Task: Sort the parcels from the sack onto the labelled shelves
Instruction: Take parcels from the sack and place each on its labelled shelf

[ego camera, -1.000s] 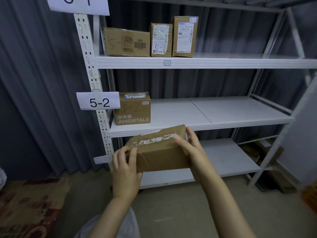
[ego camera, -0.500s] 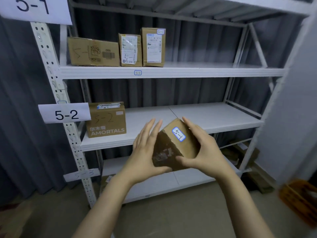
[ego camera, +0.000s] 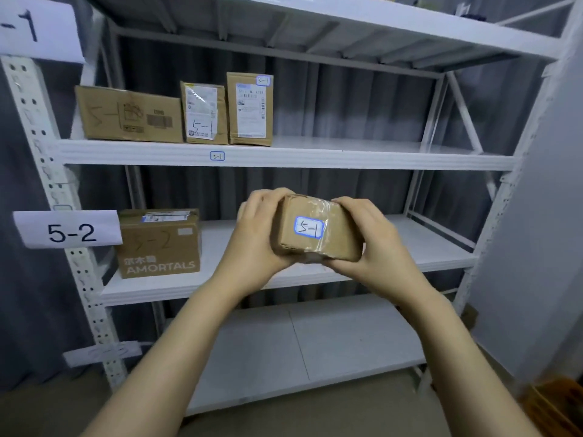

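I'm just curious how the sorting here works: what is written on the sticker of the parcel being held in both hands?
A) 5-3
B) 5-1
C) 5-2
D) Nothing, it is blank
B: the blue-edged sticker on the parcel, gripped between the left hand and the right hand, reads 5-1 in handwriting.

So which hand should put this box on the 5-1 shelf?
Probably the right hand; the left hand grips the parcel too, but the 5-1 shelf is bare right of its three boxes.
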